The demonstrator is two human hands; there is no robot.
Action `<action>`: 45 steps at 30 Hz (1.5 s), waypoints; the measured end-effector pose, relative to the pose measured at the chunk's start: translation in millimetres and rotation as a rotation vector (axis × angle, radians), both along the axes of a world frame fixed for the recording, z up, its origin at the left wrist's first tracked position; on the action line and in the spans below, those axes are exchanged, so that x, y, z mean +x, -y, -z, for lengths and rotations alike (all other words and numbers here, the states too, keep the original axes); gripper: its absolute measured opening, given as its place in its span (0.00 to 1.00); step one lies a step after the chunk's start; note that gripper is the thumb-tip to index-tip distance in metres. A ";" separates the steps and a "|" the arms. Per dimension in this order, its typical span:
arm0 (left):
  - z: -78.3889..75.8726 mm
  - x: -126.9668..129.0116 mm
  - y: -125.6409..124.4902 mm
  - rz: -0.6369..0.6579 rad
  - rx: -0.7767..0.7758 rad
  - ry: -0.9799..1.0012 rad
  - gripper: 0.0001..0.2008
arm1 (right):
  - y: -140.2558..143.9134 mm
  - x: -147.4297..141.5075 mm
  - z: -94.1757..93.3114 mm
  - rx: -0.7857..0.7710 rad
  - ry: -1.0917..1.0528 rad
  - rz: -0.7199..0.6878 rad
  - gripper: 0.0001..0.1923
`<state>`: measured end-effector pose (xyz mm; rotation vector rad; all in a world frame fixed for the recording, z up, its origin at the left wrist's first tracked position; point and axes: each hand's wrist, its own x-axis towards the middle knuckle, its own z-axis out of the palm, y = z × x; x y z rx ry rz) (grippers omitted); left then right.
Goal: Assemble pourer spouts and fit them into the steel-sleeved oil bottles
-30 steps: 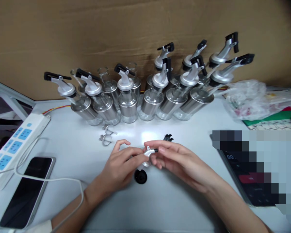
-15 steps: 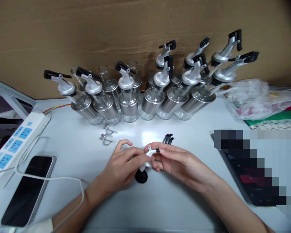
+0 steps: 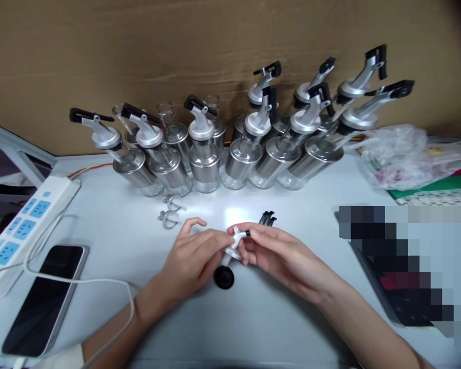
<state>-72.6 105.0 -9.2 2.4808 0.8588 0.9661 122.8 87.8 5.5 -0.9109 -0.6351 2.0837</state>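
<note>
Between my two hands is a silver pourer spout with a black tip, tilted over the table. My right hand pinches it near the black tip, thumb and index finger closed. The fingertips of my left hand press on the spout's other side, with the index finger raised and curled. Just below the spout lies a round black stopper on the table. Beyond my right fingers are several small black levers. Two metal ring-shaped pieces lie beyond my left hand.
Several glass and steel bottles, many topped with pourers, stand along the cardboard wall. A power strip, a phone and a white cable are at left. A plastic bag and a dark device are at right.
The left fingers have shifted slightly back from the spout, showing more of its collar. The spout has risen slightly in view; the right hand keeps its pinch.
</note>
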 end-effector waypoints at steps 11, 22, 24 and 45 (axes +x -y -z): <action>2.5 3.1 0.0 -0.127 -0.073 -0.059 0.08 | -3.0 2.0 4.0 -0.018 0.041 0.099 0.12; -3.0 1.8 -1.7 0.073 -0.125 -0.299 0.17 | -5.7 8.6 4.6 0.179 0.240 0.145 0.14; -4.3 1.3 -0.8 0.138 -0.135 -0.310 0.20 | -6.2 9.0 4.7 0.211 0.271 0.135 0.15; -3.6 2.3 -2.2 -0.123 -0.012 -0.062 0.12 | -2.7 4.8 2.7 0.062 0.005 0.106 0.11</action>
